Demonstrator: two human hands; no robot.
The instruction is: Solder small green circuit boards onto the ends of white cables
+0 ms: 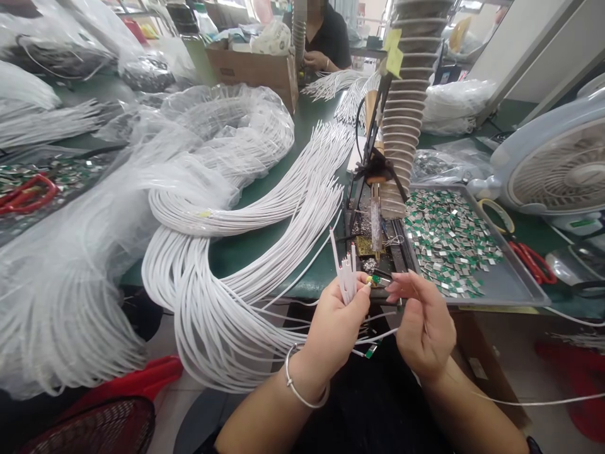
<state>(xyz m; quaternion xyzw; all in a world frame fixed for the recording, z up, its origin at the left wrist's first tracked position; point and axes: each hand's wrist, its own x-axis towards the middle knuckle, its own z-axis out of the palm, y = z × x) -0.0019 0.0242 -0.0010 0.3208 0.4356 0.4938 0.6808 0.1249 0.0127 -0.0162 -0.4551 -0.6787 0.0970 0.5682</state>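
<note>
My left hand [338, 321] is closed round a bundle of white cables [347, 277], whose cut ends point upward. Between its thumb and index finger, a small green circuit board with a metal plug [377, 279] sits at the end of one cable. My right hand [423, 325] is just right of that board, fingers stretched toward it and thumb apart; I see nothing clearly gripped in it. Above the board, a soldering iron [376, 217] hangs tip down from a stand. Another finished-looking cable end with a green board [372, 350] dangles below my left wrist.
A grey tray [517, 277] of small green boards lies right, beside red-handled scissors [532, 261] and a fan [576, 164]. A ribbed hose [409, 107] rises behind the iron. Long white cable bundles [198, 302] and plastic-wrapped ones [118, 221] spread left. Across the table sits a person [331, 38].
</note>
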